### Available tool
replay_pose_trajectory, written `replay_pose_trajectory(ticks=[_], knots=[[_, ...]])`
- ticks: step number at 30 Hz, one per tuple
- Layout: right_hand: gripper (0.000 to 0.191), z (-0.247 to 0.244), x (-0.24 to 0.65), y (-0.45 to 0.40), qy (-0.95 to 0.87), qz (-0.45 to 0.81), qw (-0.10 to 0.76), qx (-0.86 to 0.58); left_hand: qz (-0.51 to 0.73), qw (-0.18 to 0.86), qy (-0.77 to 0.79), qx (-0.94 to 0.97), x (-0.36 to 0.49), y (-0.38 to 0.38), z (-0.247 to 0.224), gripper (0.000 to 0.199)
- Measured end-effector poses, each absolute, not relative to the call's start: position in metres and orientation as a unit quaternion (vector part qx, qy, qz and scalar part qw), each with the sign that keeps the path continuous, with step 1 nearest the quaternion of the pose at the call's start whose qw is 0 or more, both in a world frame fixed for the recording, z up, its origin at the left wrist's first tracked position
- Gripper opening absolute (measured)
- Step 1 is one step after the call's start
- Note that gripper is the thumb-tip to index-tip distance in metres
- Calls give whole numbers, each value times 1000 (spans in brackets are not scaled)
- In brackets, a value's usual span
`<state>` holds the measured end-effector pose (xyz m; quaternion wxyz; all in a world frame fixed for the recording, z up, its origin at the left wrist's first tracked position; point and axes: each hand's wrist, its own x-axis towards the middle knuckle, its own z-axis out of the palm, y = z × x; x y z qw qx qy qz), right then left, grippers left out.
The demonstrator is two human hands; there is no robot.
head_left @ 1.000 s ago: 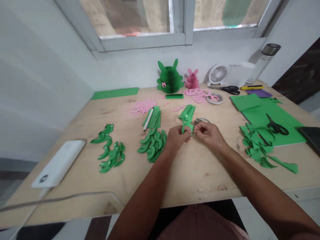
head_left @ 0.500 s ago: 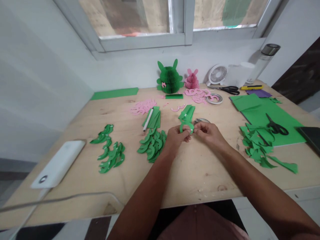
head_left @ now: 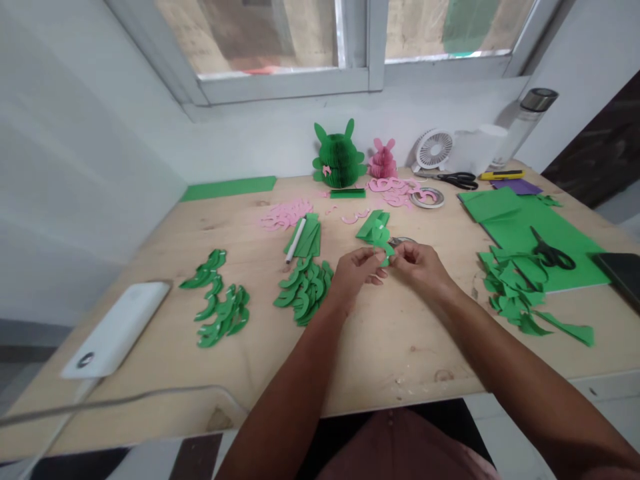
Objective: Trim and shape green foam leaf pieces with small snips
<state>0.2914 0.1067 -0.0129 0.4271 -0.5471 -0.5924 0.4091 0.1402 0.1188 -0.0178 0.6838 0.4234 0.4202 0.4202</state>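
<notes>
A small curved green paper piece (head_left: 383,248) is pinched between both hands above the middle of the table. My left hand (head_left: 361,270) grips its left side, with thumb and fingers together. At its right end are the closed fingertips of my right hand (head_left: 416,261). Just behind the hands lie folded green strips (head_left: 371,225) and a roll of tape (head_left: 403,241), partly hidden. Left of my left hand is a pile of curved green pieces (head_left: 306,290), with green strips (head_left: 313,233) and a white pen (head_left: 296,240) behind it.
Green pieces with white marks (head_left: 230,317) and a white power bank (head_left: 117,330) lie left. Pink cutouts (head_left: 287,215), a green paper figure (head_left: 340,160), a pink one (head_left: 383,162) and a fan (head_left: 435,149) stand or lie behind. Scissors (head_left: 555,253) and green scraps (head_left: 515,287) are right.
The curved green piece has turned between the hands, its arc now facing differently. The fingers of my left hand have shifted slightly; both hands stay in nearly the same place.
</notes>
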Motion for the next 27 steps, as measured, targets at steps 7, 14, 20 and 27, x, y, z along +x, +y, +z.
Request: replay_pose_trajectory(ticks=[7, 14, 20, 27], knots=[[24, -13, 291, 107, -589, 410, 431, -547, 436, 712, 411, 367, 138, 120, -17, 43], [22, -14, 290, 107, -605, 418, 413, -537, 455, 674, 422, 401, 141, 116, -20, 27], [27, -21, 291, 108, -624, 437, 404, -506, 458, 656, 429, 419, 142, 116, -21, 20], [22, -16, 289, 106, -645, 443, 391, -485, 464, 644, 433, 426, 142, 118, -22, 17]])
